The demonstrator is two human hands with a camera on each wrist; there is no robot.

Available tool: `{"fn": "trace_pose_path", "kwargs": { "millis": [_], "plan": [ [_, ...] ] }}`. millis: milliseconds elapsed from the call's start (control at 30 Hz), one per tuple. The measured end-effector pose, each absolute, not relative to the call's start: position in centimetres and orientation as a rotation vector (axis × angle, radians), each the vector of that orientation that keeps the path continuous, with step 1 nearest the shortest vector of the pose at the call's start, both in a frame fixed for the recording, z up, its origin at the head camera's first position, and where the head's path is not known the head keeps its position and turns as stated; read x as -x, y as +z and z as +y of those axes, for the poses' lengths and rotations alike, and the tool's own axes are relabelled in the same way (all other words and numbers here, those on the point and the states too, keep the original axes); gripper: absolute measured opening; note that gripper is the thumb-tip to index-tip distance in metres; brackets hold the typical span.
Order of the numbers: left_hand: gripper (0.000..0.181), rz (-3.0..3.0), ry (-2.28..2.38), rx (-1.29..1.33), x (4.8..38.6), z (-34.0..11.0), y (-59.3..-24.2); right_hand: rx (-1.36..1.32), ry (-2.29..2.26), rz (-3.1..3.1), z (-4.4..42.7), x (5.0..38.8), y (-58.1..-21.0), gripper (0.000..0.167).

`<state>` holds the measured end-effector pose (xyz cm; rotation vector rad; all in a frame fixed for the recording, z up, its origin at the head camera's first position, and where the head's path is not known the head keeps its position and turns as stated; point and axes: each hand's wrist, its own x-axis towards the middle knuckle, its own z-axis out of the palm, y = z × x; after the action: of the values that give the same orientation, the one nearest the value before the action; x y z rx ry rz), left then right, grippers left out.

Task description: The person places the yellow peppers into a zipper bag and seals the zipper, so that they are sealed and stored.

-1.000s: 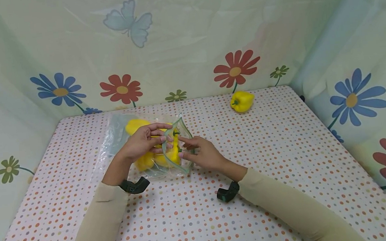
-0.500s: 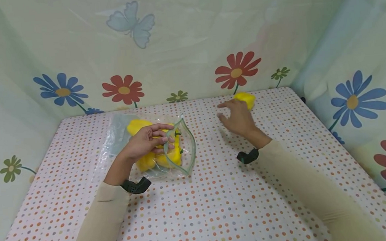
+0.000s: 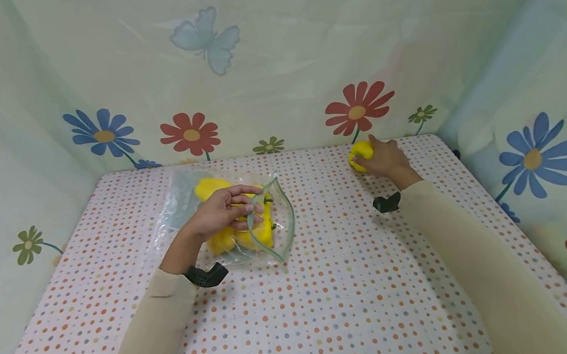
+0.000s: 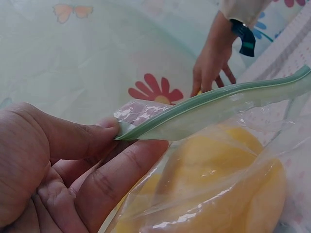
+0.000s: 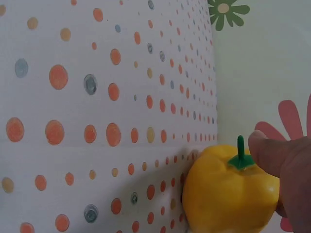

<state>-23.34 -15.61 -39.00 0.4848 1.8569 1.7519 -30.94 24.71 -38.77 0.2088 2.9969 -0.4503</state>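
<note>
A clear zip bag with a green-edged mouth (image 3: 291,215) lies on its side, several yellow peppers (image 3: 222,239) inside it. My left hand (image 3: 218,212) pinches the near-left edge of its mouth; in the left wrist view the thumb presses the green strip (image 4: 194,104) against the fingers. At the back right of the table, my right hand (image 3: 388,159) is around a single yellow pepper (image 3: 361,153), fingers behind and thumb in front. The right wrist view shows this pepper (image 5: 226,194) resting on the table, its green stem beside the thumb (image 5: 272,153).
The table has a dotted white cover (image 3: 325,302). Behind it and at both sides hangs a pale curtain (image 3: 278,59) with printed flowers and a butterfly. A dark band sits at each wrist.
My right hand has left the bag's mouth, moved to the back right and taken hold of the lone pepper. My left hand keeps its pinch on the bag, whose mouth stands wider.
</note>
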Motion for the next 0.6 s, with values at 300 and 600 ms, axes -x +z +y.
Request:
{"fn": "trace_pose_path", "kwargs": {
  "millis": [300, 600],
  "plan": [
    [0.037, 1.861, 1.741, -0.477, 23.4, -15.4, -39.1, -0.105, -0.394, 3.025, 25.0, 31.4, -39.2, 0.071],
    [0.037, 1.879, 1.741, -0.478, 23.4, -15.5, -39.0, -0.01, -0.429, 2.967, 24.9, 31.6, -38.2, 0.063]
  ]
}}
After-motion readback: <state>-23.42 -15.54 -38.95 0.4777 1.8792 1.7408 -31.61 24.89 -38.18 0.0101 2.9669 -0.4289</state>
